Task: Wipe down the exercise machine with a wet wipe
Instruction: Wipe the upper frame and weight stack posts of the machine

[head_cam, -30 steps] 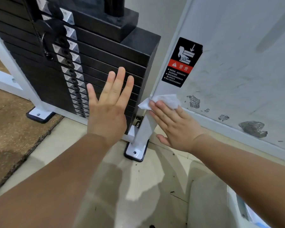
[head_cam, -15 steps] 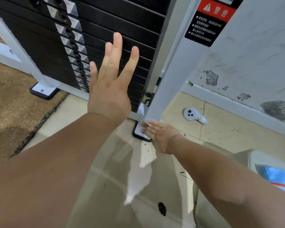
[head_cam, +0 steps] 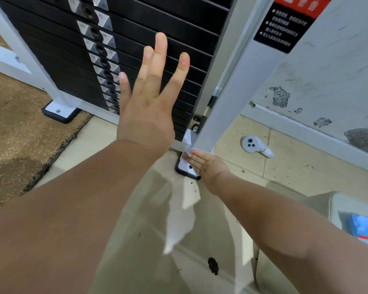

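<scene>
Far left of the grip lies a brown speckled rubber floor mat (head_cam: pixel 19 145), and at its edge sits a white metal foot plate on a black pad (head_cam: pixel 58 111). Up and left of the grip rises the black steel weight stack (head_cam: pixel 168 45), flat plates with a column of silver number tags and pin holes down the face. The left hand (head_cam: pixel 149 109) is held in front of that stack, released, fingers straight and spread, pointing up. Whether the palm touches the plates cannot be told.

At the grip itself the right hand (head_cam: pixel 208 164) has its fingers straight and together, pointing left and slightly up. They press the white wet wipe (head_cam: pixel 187 154) against the bottom end of the white square metal upright post (head_cam: pixel 232 92) — pressed flat, not clenched. Only a sliver of the wipe shows past the fingertips, so its long axis cannot be told. The post's long axis runs from the grip up and to the right in the view. Just below the grip is the black-rimmed white base plate (head_cam: pixel 184 167) of the post, on the beige tiled floor (head_cam: pixel 295 166).

Right of the grip a white round plastic fitting (head_cam: pixel 254 145) lies on the tiles. High above and right is a black and red warning label (head_cam: pixel 285 26), and further right the grey-white wall with chipped paint patches (head_cam: pixel 338 71). Down and right of the grip, at the edge of view, a pale rimmed container (head_cam: pixel 336 209) holds something blue with a red stripe (head_cam: pixel 365 230) — what it is cannot be told.
</scene>
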Demonstrator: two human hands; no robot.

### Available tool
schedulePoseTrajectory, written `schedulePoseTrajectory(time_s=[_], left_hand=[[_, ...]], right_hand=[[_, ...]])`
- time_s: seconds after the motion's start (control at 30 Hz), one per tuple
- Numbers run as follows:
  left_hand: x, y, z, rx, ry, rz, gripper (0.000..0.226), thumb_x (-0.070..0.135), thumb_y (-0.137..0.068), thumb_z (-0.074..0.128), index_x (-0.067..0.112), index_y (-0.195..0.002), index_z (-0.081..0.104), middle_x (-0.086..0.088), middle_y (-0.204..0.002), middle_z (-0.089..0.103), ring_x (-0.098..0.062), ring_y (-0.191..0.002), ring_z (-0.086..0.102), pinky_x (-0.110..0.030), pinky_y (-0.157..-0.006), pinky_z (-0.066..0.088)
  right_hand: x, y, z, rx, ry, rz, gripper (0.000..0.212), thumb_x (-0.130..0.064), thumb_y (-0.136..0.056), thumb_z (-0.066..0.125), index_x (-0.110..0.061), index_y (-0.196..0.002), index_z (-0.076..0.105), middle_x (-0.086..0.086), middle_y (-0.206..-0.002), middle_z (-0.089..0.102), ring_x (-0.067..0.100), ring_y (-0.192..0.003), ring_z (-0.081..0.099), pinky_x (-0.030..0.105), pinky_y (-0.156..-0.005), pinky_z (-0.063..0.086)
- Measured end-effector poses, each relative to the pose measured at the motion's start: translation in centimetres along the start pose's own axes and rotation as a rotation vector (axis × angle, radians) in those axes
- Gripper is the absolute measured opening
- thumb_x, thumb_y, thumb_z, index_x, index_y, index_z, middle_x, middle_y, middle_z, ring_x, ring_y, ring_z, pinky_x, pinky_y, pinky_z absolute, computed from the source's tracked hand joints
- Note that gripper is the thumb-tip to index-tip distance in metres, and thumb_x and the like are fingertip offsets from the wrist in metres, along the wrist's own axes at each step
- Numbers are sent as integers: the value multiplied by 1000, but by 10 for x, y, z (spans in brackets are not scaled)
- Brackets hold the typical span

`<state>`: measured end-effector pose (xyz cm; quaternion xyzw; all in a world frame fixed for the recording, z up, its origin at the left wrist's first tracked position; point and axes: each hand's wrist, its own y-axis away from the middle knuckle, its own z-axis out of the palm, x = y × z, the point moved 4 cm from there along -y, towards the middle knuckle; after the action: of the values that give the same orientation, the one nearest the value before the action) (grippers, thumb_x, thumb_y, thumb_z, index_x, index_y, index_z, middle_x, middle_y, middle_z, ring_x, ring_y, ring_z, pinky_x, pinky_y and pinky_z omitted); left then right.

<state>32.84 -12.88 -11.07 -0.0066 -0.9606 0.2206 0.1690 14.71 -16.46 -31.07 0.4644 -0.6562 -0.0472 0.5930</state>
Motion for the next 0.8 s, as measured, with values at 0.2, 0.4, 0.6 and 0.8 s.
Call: schedulePoseTrajectory(time_s=[0.2,0.4,0.6,0.8], left_hand=[[0,-1,-4,-38,-3,-12,127,-24,-66,54,40,-160,-3,4,-167,-23,-22,-157,-11,-61,-124,6],[5,-2,-6,-57,-47,-47,128,-21,-65,60,38,-160,-3,4,-165,-27,-22,-157,-11,-57,-124,4],[15,1,-19,-51,-141,-20,123,-12,-64,72,25,-162,7,-8,-169,-13,-31,-157,3,-57,-121,13],[33,0,-47,-119,-91,-102,95,8,-87,67,26,-162,12,-8,-169,-9,-31,-153,-1,-46,-124,4]], right_hand=[[18,24,0,-44,120,-23,81,-42,-107,32,-8,-160,-19,11,-168,-25,31,-155,-23,55,-113,-24],[62,74,-2,133,-66,124,75,-32,-105,18,-1,-150,-34,19,-149,-48,29,-133,-48,51,-111,-32],[125,117,-24,312,-76,270,72,-18,-95,7,-4,-150,-36,15,-153,-48,30,-139,-46,50,-107,-41],[198,178,-56,423,-3,464,81,-45,-100,16,-7,-156,-28,14,-161,-37,32,-146,-38,52,-111,-38]])
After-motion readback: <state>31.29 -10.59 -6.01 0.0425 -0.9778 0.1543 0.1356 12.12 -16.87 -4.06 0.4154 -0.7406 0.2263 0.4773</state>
